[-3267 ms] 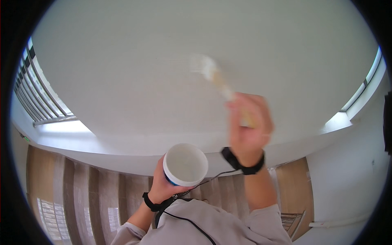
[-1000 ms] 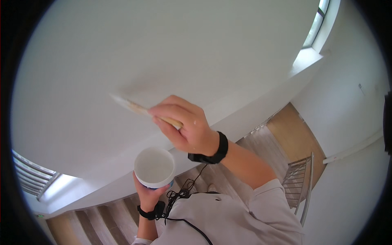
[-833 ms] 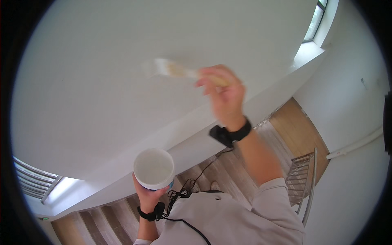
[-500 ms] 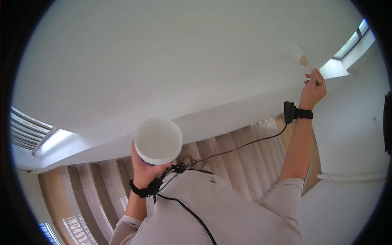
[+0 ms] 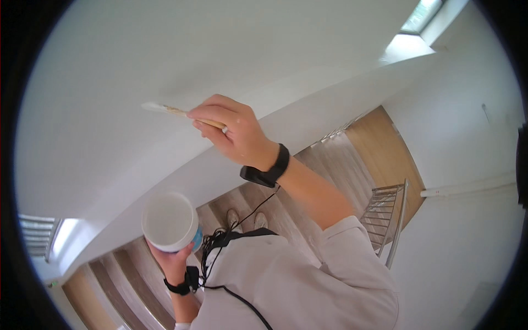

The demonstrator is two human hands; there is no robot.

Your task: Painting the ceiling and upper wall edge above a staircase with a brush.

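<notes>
My right hand (image 5: pixel 234 132) grips a wooden-handled paintbrush (image 5: pixel 170 110) whose white-coated bristles touch the white sloped ceiling (image 5: pixel 165 60) at the left of my hand. My left hand (image 5: pixel 170 258) holds a round white tub of paint (image 5: pixel 169 221) from below, its open top showing white paint. Both wrists wear black bands, with a black cable running down over my pale shirt.
Wooden stairs (image 5: pixel 286 203) descend below me, and my shoes (image 5: pixel 246 219) stand on a step. A metal railing (image 5: pixel 388 212) stands at the right by a white wall (image 5: pixel 473 165). Skylights sit at the upper right (image 5: pixel 421 14) and lower left (image 5: pixel 38 242).
My right hand has swung the brush from far right back to the left across the ceiling. The view has turned with my head. The tub stays in my left hand.
</notes>
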